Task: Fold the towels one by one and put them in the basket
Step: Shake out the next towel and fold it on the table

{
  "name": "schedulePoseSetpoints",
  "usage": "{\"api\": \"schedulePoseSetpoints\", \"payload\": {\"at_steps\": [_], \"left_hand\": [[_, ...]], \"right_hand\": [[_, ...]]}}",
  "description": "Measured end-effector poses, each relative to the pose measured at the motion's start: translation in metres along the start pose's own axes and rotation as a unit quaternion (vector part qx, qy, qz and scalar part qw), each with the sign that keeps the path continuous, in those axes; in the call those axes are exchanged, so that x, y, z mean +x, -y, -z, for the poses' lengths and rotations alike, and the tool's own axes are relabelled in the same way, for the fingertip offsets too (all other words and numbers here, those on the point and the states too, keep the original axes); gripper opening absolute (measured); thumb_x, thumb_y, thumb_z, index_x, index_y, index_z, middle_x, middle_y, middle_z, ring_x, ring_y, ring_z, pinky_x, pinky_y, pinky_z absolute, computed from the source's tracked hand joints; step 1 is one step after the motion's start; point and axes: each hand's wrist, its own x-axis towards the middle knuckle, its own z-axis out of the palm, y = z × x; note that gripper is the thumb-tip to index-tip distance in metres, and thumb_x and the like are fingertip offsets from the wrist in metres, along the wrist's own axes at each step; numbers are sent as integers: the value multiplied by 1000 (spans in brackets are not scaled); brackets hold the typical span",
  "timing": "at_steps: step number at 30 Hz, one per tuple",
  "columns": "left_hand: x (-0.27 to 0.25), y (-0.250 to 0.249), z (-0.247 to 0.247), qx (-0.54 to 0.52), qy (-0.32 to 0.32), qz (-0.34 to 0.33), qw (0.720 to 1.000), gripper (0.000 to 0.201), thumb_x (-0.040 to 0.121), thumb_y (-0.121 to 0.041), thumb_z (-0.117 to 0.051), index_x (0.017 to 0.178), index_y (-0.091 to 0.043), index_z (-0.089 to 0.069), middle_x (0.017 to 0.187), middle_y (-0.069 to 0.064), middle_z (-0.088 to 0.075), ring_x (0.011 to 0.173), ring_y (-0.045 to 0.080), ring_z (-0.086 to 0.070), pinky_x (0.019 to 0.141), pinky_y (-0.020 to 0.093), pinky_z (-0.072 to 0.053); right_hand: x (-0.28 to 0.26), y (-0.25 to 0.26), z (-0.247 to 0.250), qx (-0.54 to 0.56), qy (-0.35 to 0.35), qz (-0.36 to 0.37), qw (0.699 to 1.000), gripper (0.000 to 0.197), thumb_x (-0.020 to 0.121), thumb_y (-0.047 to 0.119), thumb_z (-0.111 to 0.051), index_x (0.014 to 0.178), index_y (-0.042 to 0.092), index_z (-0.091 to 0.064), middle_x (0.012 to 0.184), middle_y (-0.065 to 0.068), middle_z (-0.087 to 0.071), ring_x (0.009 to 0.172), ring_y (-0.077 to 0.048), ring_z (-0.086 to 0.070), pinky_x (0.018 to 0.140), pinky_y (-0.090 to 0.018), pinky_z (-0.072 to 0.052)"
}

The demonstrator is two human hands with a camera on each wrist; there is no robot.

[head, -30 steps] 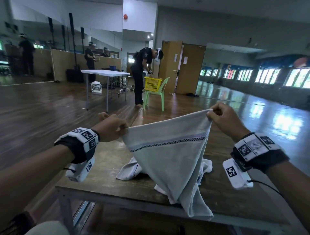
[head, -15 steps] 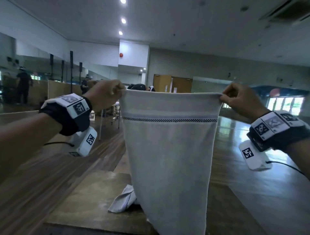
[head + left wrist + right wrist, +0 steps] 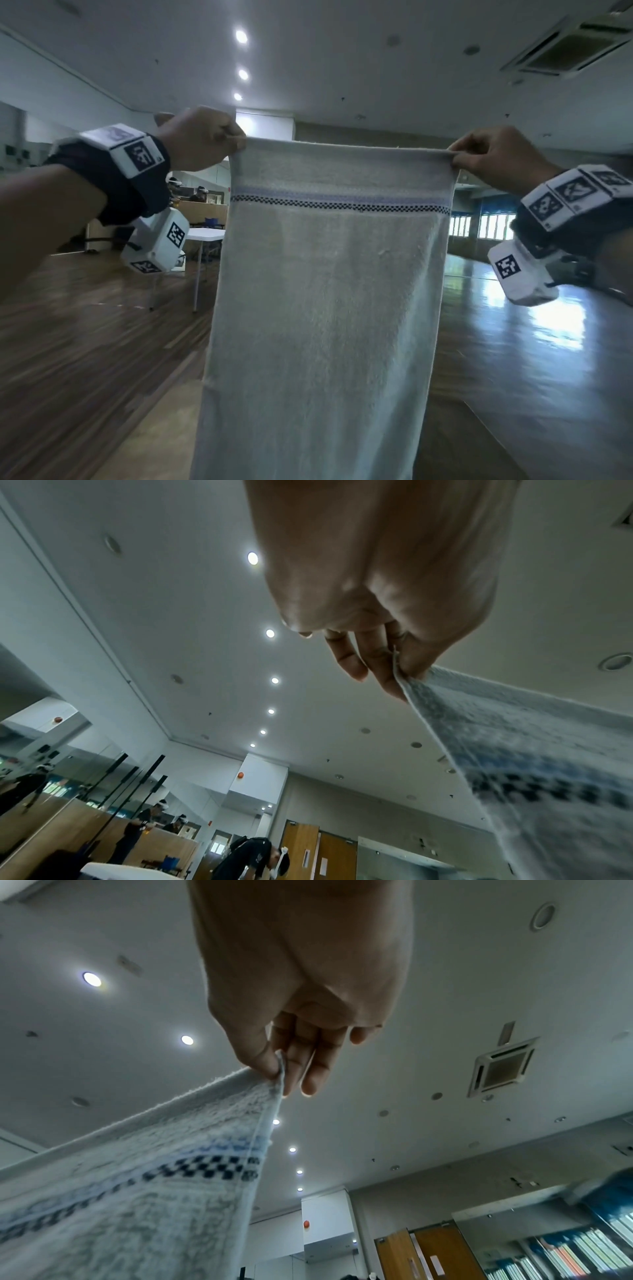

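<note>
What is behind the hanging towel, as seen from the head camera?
The towel, pinched at its top corners by the left hand and right hand, covers the middle of the room. Only floor and a white table show beside it.

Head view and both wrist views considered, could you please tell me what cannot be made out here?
- Towel: its bottom end is cut off by the head view's lower edge.
- Basket: in no view.
- Table: mostly hidden behind the towel.
- Left hand and right hand: which fingers pinch the corners is unclear.
</note>
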Motion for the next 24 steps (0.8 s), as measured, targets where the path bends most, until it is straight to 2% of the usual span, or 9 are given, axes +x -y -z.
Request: {"api": "schedulePoseSetpoints", "payload": {"at_steps": [2,6,9,12,14,16,18,20,24], "left_hand": [[2,12,-21,16,44,18,999,25,93,-22,-51,105,-2,-60,97,14,-61,88,31,-60,73,39,-51],[-20,50,-93,31,171,7,985,15,92,-20,-56,91,-8,-65,80,4,-61,71,19,-57,54,14,-41],[-43,72,-146,37,224,31,973,14,91,-16,-58,94,-7,-69,86,3,-65,71,15,-55,56,12,-39],[-34,82,-162,26,170,39,984,13,89,-5,-56,97,-4,-67,95,11,-67,79,22,-59,63,19,-39],[-13,81,-153,30,108,23,993,14,91,-4,-50,94,0,-63,96,18,-67,82,29,-62,70,30,-48],[6,70,-133,3,41,39,998,11,92,-8,-50,90,-7,-61,97,11,-65,82,27,-61,73,36,-50],[22,58,-115,-14,-21,40,999,13,93,-13,-50,95,-10,-63,98,13,-65,82,28,-61,68,35,-48],[31,45,-100,-19,-65,40,997,21,95,-16,-48,105,-4,-62,103,17,-65,84,27,-59,65,31,-45],[31,34,-83,-16,-78,38,996,22,95,-17,-46,106,-3,-60,107,20,-65,88,29,-59,72,36,-47]], "right_hand": [[2,-11,-21,11,30,-20,999,17,87,9,-60,102,8,-66,94,-13,-66,85,-24,-59,80,-33,-48],[-15,-44,-87,-18,195,-51,979,8,87,9,-61,84,16,-64,78,1,-63,80,-19,-57,69,-27,-44],[-33,-66,-134,-42,294,-72,952,18,86,11,-62,75,24,-59,81,0,-63,81,-20,-58,69,-29,-47],[-29,-71,-151,-32,213,-73,974,15,88,12,-60,78,23,-58,81,4,-61,88,-22,-59,91,-46,-46],[-12,-68,-146,-13,131,-75,989,9,88,15,-60,87,23,-62,86,3,-62,93,-23,-60,97,-52,-43],[7,-62,-132,-13,55,-74,996,13,87,20,-62,80,31,-61,87,5,-62,95,-22,-60,99,-57,-38],[22,-56,-115,-1,3,-64,998,17,87,21,-63,75,33,-58,89,4,-63,93,-22,-59,98,-58,-39],[29,-49,-99,18,-27,-53,998,8,86,21,-63,85,28,-63,92,1,-65,91,-19,-58,98,-54,-41],[25,-45,-82,20,-30,-42,998,7,87,20,-63,94,23,-65,90,1,-64,88,-16,-56,99,-49,-42]]}}
